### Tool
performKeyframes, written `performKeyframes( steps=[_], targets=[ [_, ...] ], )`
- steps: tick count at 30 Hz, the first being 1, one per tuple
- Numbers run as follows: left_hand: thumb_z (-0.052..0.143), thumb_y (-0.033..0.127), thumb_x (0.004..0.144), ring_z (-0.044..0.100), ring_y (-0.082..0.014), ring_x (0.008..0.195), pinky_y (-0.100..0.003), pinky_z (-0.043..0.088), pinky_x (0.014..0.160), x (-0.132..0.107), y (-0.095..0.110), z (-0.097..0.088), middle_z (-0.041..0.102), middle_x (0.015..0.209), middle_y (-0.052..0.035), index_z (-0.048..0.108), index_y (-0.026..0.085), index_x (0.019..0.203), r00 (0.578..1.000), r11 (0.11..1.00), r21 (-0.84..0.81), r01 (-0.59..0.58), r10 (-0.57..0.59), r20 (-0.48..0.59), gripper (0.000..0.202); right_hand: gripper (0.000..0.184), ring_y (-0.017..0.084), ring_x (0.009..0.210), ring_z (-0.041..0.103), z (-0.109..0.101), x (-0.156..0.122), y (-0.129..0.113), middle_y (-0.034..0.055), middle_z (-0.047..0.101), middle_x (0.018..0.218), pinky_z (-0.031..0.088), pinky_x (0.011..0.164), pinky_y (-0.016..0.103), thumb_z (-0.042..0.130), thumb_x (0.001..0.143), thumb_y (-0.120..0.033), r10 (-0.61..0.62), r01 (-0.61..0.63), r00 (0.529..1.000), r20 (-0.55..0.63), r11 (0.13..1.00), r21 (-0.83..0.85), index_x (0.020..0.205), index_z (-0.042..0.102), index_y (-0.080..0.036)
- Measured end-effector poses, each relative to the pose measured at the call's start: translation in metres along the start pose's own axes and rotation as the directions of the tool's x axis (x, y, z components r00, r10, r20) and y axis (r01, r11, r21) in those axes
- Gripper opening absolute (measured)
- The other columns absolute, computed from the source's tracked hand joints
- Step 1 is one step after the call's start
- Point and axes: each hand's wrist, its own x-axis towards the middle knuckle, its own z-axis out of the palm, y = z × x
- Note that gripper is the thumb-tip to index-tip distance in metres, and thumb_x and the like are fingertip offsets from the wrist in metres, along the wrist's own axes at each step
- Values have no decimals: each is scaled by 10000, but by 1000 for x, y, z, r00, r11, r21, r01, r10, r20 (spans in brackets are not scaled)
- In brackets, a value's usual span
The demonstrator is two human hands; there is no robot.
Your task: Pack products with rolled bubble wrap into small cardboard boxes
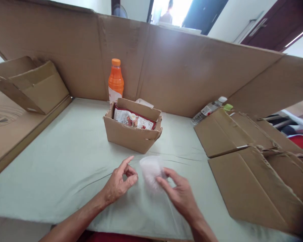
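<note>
Pinched between the thumb and fingers of my right hand (178,191) is a translucent white plastic pouch (151,171), slightly smeared by motion. What it contains, if anything, I cannot make out. My left hand (121,181) is just left of the pouch, not touching it. Its index finger points out, the other fingers curl toward the thumb, and nothing shows in it. Beyond both hands sits a small open cardboard box (127,136). Inside that box stands a printed packet (135,119) with a dark red edge.
An orange bottle (115,80) stands behind the box. Several open cardboard boxes (252,188) line the right side, with a clear plastic bottle (208,111) leaning behind them. Another open box (40,87) is at the left. A tall cardboard wall (181,67) closes off the back of the pale-covered table (65,141).
</note>
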Motion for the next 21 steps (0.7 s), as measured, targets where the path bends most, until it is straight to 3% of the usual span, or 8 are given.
performKeyframes(
  steps=[4,7,9,11,13,17,21],
  targets=[
    [562,377,883,661,-184,852,-304,523,749,19,-9,-10,717,943,-70,501,141,1395,995,998,42,42,-38,-94,567,199,186,741,691,-57,69,-27,14,752,862,548,689,277,673,907,-410,-112,84,977,-184,985,-152,1000,707,-237],
    [566,319,831,669,-183,802,-257,487,606,25,-20,-8,731,926,-77,631,146,1234,994,992,107,62,-52,-101,443,182,188,785,667,-69,140,-50,28,733,891,528,767,312,643,922,-386,-274,210,947,-166,923,-323,982,710,-228],
    [558,296,824,677,-181,805,-244,480,585,25,-27,-5,740,932,-77,676,157,1162,994,991,126,49,-37,-99,384,160,201,808,646,-55,187,-58,34,721,867,505,763,330,643,916,-345,-322,276,946,-36,860,-428,964,724,-217],
    [549,276,834,683,-175,805,-238,490,594,25,-32,-3,747,930,-71,687,165,1152,995,990,135,36,-23,-98,364,113,206,812,637,-29,226,-61,33,720,836,475,719,311,687,877,-287,-261,315,949,177,806,-501,940,741,-211],
    [538,264,846,686,-169,782,-235,497,590,25,-35,-3,750,907,-66,692,167,1145,995,989,146,12,4,-104,351,54,201,787,641,0,252,-61,33,727,819,437,670,287,712,845,-224,-157,371,903,401,756,-539,883,749,-212],
    [533,231,863,692,-166,766,-237,518,605,25,-40,-2,752,887,-61,699,184,1122,988,974,209,-81,106,-111,311,116,208,713,651,40,267,-63,57,711,723,375,616,285,702,824,-132,-34,485,776,630,670,-562,728,721,-193],
    [524,176,861,690,-186,788,-275,547,669,24,-38,0,743,875,-69,701,186,1100,973,933,310,-183,218,-80,297,171,181,642,631,52,265,-65,39,704,689,325,566,276,661,823,-90,-16,555,666,745,679,-481,700,704,-201]
  ],
)
